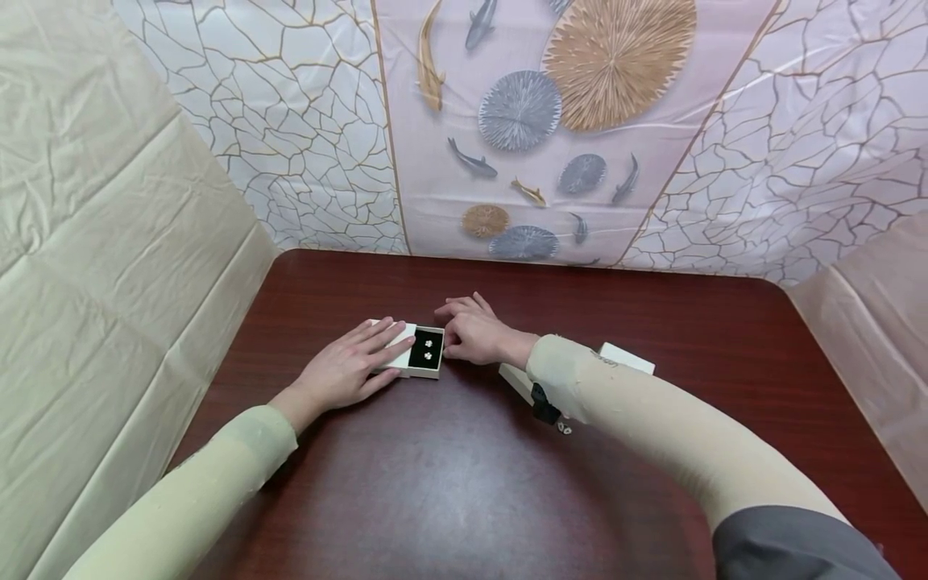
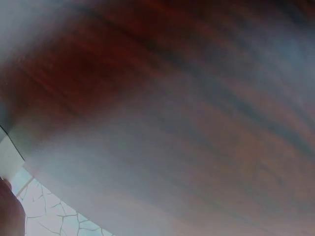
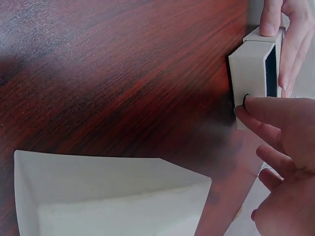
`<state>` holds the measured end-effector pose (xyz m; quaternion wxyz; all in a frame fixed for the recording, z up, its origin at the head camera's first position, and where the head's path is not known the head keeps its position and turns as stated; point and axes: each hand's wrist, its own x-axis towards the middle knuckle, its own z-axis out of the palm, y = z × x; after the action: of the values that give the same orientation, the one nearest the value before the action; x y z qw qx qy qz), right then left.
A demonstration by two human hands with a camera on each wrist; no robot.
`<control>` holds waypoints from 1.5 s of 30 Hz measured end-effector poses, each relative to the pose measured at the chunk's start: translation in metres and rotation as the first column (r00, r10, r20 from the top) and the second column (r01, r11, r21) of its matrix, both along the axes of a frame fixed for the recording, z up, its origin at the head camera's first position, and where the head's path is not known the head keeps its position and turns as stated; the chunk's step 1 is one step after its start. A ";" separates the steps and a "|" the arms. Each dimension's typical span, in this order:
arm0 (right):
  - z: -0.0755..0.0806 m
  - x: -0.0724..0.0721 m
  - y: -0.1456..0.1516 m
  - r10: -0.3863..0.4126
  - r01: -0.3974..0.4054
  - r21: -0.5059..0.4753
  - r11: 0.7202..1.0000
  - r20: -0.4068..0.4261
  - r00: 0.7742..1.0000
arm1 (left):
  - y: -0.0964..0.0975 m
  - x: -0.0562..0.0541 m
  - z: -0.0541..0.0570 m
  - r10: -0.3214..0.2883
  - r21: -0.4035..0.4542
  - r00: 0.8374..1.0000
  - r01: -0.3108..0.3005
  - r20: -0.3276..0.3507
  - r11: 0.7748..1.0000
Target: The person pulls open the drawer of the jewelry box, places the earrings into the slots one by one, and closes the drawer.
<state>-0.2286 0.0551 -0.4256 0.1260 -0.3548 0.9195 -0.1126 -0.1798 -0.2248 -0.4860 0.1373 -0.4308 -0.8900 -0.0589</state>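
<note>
A small white jewelry box [image 1: 403, 355] lies on the table with its drawer [image 1: 441, 372] partly slid out to the right. Two small flower-shaped stud earrings [image 1: 428, 350] sit on the drawer's black lining. My left hand [image 1: 346, 366] holds the outer sleeve, fingers across its top and the thumb against the near side. At the drawer's end, my right hand [image 1: 470, 332] pinches a small dark pull tab [image 3: 245, 100] between thumb and index finger. The left wrist view is blurred and shows mostly tabletop.
A white open-ended paper container [image 3: 110, 182] lies beneath my right forearm, partly hidden; its far end [image 1: 627, 358] shows behind the sleeve. Near the right wrist are a black object [image 1: 544, 404] and small shiny pieces [image 1: 564, 428]. Patterned cloth [image 1: 319, 137] hangs behind the table.
</note>
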 end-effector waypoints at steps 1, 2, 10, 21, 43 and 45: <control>0.000 0.000 0.000 0.001 -0.001 0.000 1.000 -0.001 1.000 | 0.000 0.000 0.000 -0.002 0.001 1.000 0.002 -0.001 1.000; 0.000 0.000 0.000 0.001 -0.001 -0.001 1.000 -0.001 1.000 | 0.000 0.000 0.000 -0.003 0.003 1.000 0.003 -0.003 1.000; -0.001 -0.001 -0.001 0.005 -0.005 -0.007 1.000 0.004 1.000 | 0.001 0.000 0.000 -0.002 -0.007 1.000 0.002 0.001 1.000; -0.003 0.000 -0.008 0.008 -0.008 -0.032 0.999 0.009 1.000 | -0.002 0.000 -0.003 0.009 -0.014 1.000 -0.009 0.005 1.000; -0.011 -0.002 -0.024 -0.028 0.032 -0.101 0.994 0.047 0.998 | -0.001 -0.001 -0.005 -0.020 0.017 0.999 0.020 -0.025 1.000; -0.012 -0.003 -0.025 -0.032 0.038 -0.108 0.993 0.059 0.998 | -0.001 -0.001 -0.005 -0.022 0.019 0.999 0.023 -0.027 1.000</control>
<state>-0.2312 0.0302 -0.4374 0.1308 -0.3417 0.9140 -0.1752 -0.1810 -0.2256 -0.4912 0.1524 -0.4402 -0.8826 -0.0632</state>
